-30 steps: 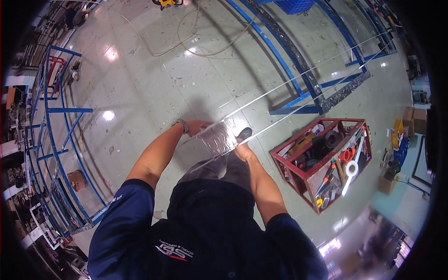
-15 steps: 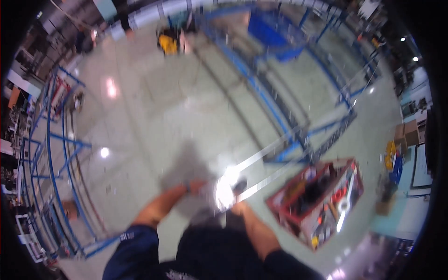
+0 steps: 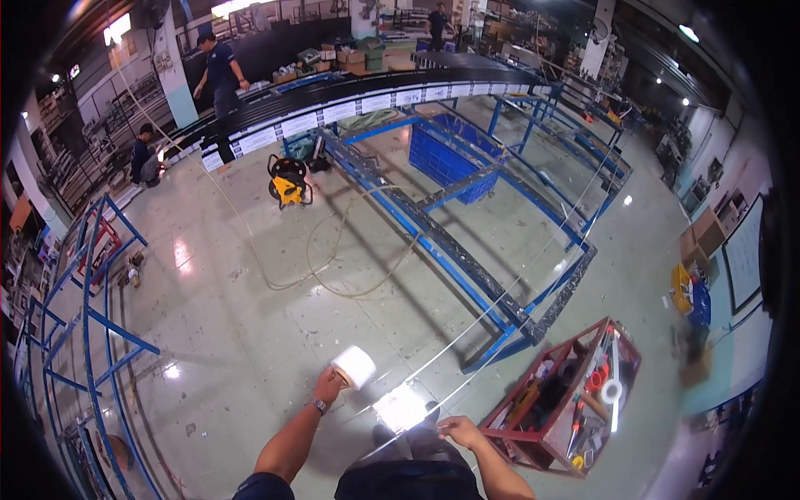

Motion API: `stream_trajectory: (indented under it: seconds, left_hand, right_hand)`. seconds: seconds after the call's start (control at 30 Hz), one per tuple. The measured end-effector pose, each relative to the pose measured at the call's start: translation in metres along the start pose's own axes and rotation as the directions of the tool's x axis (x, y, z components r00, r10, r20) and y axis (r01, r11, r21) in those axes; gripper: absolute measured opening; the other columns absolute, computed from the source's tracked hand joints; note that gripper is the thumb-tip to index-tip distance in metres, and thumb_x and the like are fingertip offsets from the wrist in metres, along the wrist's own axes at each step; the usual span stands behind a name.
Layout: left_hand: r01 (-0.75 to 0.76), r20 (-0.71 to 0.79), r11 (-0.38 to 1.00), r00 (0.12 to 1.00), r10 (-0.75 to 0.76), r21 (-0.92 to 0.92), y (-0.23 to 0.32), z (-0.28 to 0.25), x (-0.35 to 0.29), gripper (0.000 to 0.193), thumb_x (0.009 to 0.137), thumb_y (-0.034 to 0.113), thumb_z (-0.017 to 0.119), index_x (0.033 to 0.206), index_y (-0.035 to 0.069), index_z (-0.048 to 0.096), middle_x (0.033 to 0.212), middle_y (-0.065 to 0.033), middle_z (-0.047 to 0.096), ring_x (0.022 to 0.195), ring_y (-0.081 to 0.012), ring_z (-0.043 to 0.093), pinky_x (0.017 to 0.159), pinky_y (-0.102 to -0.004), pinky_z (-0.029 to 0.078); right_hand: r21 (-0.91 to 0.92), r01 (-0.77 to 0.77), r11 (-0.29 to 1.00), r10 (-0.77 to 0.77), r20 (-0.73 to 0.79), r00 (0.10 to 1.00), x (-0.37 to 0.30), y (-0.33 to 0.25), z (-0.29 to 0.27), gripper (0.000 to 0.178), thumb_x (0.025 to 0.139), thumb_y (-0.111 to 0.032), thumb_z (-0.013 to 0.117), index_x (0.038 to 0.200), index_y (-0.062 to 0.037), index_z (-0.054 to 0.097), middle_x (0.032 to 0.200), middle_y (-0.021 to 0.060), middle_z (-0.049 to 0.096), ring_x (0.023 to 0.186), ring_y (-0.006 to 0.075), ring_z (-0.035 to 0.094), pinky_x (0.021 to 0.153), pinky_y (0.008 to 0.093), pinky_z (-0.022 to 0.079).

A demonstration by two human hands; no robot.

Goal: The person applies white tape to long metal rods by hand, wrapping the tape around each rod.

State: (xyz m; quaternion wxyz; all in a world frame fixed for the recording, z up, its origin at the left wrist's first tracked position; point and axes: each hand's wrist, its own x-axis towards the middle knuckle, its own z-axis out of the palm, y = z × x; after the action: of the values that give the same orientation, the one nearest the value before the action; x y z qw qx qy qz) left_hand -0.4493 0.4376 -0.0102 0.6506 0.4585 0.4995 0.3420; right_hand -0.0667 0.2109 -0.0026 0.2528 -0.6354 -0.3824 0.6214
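My left hand (image 3: 327,385) is closed round a thick roll of white tape (image 3: 357,367) with a brown core, held up over the floor. To its right, my right hand (image 3: 459,432) has its fingers pinched together; what is in them is too small to make out. Two long thin pale strips (image 3: 450,342) slant down from the blue metal frame (image 3: 493,310) towards my body, passing close to my right hand. Between my hands a bright white glare (image 3: 403,407) hides detail. My shoes show partly beneath it.
An open red tool cart (image 3: 546,429) with tools and tape rolls stands at my right. A blue crate (image 3: 454,158) sits within the frame. A hose (image 3: 312,279) and a yellow-black reel (image 3: 288,182) lie ahead. More blue framing (image 3: 92,308) is at left; people (image 3: 221,71) stand far off.
My hands were close together in the blurred earlier view; now they are apart, the left raised with the roll. The view has tipped up, showing the far benches and people.
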Motion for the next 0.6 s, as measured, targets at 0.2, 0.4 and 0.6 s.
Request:
stream_trajectory:
  seconds: [0.2, 0.4, 0.6]
  left_hand:
    - [-0.261, -0.124, 0.964, 0.956, 0.265, 0.048, 0.034, 0.039, -0.077, 0.022, 0.101, 0.014, 0.055, 0.114, -0.001, 0.066, 0.102, -0.0112, 0.074, 0.096, -0.0203, 0.071, 0.084, -0.0350, 0.056]
    - [-0.214, 0.054, 0.775, 0.972, 0.227, 0.595, 0.069, 0.098, -0.140, 0.049, 0.095, 0.018, 0.060, 0.141, 0.002, 0.053, 0.115, -0.0288, 0.070, 0.109, -0.0489, 0.065, 0.097, -0.0556, 0.050]
    - [-0.305, 0.271, 0.840, 0.942, 0.197, 0.449, 0.055, 0.088, -0.163, 0.074, 0.091, 0.026, 0.070, 0.157, 0.007, 0.042, 0.138, -0.0238, 0.063, 0.127, -0.0442, 0.058, 0.109, -0.0523, 0.045]
  right_hand:
    - [-0.219, 0.360, 0.907, -0.421, -0.497, 0.759, -0.070, -0.167, 0.054, 0.043, 0.097, -0.029, 0.073, 0.128, 0.0012, 0.070, 0.111, 0.0199, 0.076, 0.108, 0.0262, 0.073, 0.096, 0.0366, 0.055]
    - [-0.373, 0.344, 0.862, -0.454, -0.264, 0.851, -0.031, -0.186, 0.072, 0.041, 0.100, -0.036, 0.070, 0.108, 0.0040, 0.075, 0.090, 0.0122, 0.076, 0.085, 0.0144, 0.066, 0.077, 0.0343, 0.054]
    - [-0.046, 0.220, 0.974, -0.225, -0.203, 0.953, -0.047, -0.183, 0.083, 0.044, 0.093, -0.039, 0.080, 0.097, 0.0044, 0.076, 0.079, 0.0050, 0.073, 0.069, 0.0096, 0.063, 0.062, 0.0280, 0.049]
